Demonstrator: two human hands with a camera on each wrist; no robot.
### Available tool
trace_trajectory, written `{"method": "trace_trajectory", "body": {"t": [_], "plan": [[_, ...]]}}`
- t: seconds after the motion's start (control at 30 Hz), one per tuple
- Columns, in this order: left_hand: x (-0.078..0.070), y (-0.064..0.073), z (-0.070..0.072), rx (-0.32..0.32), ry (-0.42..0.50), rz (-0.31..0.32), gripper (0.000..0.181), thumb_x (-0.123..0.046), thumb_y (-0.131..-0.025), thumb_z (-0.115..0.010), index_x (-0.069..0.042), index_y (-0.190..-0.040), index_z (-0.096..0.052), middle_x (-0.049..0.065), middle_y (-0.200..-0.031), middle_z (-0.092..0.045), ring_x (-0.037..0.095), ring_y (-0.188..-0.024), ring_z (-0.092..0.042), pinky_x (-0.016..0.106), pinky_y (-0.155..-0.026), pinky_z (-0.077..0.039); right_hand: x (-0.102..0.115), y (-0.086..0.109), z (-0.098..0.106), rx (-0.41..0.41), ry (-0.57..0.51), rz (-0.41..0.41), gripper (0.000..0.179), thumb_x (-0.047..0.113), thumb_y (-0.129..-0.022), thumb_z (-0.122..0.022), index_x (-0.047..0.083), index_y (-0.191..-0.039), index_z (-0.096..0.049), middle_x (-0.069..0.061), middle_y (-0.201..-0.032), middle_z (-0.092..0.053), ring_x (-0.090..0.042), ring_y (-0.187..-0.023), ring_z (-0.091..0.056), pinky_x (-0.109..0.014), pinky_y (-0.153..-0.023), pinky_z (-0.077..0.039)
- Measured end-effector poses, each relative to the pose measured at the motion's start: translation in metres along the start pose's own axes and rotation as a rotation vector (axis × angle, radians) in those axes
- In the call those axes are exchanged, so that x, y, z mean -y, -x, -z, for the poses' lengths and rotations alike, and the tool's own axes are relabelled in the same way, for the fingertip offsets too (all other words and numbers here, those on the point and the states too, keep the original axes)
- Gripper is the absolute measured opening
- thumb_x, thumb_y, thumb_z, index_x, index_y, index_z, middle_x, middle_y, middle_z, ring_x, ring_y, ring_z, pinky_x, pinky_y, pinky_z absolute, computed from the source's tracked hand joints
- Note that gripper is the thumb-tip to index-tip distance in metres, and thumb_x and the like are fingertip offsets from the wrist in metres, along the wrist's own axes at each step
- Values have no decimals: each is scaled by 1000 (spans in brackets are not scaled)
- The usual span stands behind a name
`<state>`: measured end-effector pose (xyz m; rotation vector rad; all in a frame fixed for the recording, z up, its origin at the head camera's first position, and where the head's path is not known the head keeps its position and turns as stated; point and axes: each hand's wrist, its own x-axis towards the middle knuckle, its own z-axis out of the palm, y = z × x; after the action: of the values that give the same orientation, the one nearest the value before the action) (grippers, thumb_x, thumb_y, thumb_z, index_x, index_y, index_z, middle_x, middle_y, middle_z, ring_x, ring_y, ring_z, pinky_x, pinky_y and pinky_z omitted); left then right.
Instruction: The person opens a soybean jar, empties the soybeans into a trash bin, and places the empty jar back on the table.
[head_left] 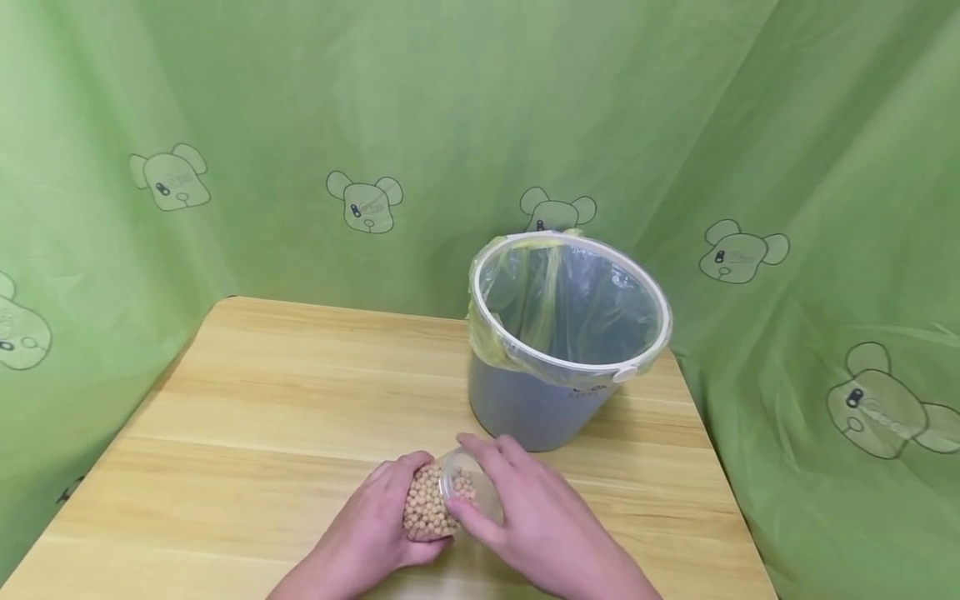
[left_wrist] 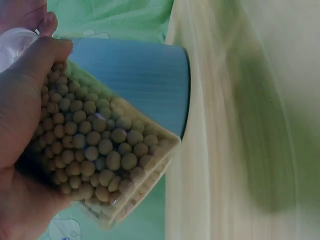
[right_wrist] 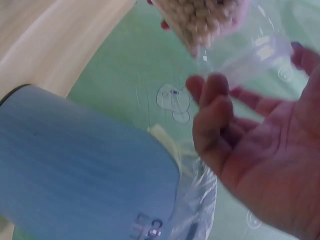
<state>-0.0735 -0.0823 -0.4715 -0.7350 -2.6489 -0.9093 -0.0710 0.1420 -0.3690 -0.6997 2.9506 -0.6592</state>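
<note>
A clear plastic jar (head_left: 429,504) of pale round dried beans (left_wrist: 100,145) is tilted over the table, its top toward the right. My left hand (head_left: 367,521) grips the jar's body, fingers on the far side and thumb on the near one. At the jar's clear top, my right hand (head_left: 536,508) holds the round lid (right_wrist: 257,60) by its edge between thumb and fingers. Whether the lid is loose from the jar cannot be told. In the right wrist view, the beans lie toward the jar's lower part, away from the lid.
Just beyond my hands, a blue-grey bin (head_left: 525,408) with a white rim stands on the wooden table (head_left: 300,375). A thin yellowish bag (head_left: 555,308) lines it and folds over the rim. Green curtains (head_left: 450,100) with printed bear heads surround the table.
</note>
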Motion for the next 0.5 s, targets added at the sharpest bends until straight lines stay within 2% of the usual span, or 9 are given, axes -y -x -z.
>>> {"method": "trace_trajectory", "body": {"t": [0.13, 0.2, 0.27, 0.33, 0.43, 0.5], "plan": [[3, 2, 0, 72, 64, 24, 88, -39, -72, -99, -4, -141, -56, 3, -122, -72, 17, -108, -71, 40, -94, -66, -6, 4, 5, 62, 19, 145, 69, 43, -100, -76, 34, -162, -48, 8, -142, -61, -10, -123, -63, -40, -105, -62], [4, 3, -1, 83, 71, 26, 88, -40, -73, -99, -3, -141, -56, 3, -122, -72, 17, -108, -71, 40, -95, -66, -7, 4, 5, 85, 13, 164, 81, 41, -97, -80, 40, -166, -38, 3, -158, -53, -16, -135, -62, -44, -110, -61], [5, 4, -3, 76, 66, 30, 90, -38, -72, -99, -2, -142, -56, 4, -124, -72, 17, -110, -71, 41, -96, -66, -7, 4, 5, 91, -7, 118, 91, 49, -95, -81, 45, -169, -28, -2, -167, -45, -23, -141, -61, -48, -111, -61], [6, 3, -3, 54, 48, 23, 91, -37, -70, -101, -2, -142, -56, 4, -125, -73, 16, -109, -71, 40, -96, -66, -7, 2, 3, 71, -31, 50, 96, 58, -94, -79, 46, -171, -23, -7, -167, -45, -24, -134, -66, -48, -106, -62], [6, 1, -2, 18, 8, 17, 92, -35, -67, -102, -3, -141, -57, 4, -125, -73, 15, -108, -70, 38, -96, -66, -3, -1, 0, 16, -41, -74, 90, 73, -94, -68, 38, -169, -33, -1, -147, -57, -14, -107, -69, -40, -93, -63], [5, -1, -2, -5, -13, 7, 92, -34, -66, -102, -3, -141, -58, 4, -125, -73, 14, -107, -69, 37, -95, -66, 0, -3, -3, -15, -31, -113, 82, 76, -97, -62, 29, -163, -46, 3, -132, -62, -11, -96, -66, -38, -87, -62]]}}
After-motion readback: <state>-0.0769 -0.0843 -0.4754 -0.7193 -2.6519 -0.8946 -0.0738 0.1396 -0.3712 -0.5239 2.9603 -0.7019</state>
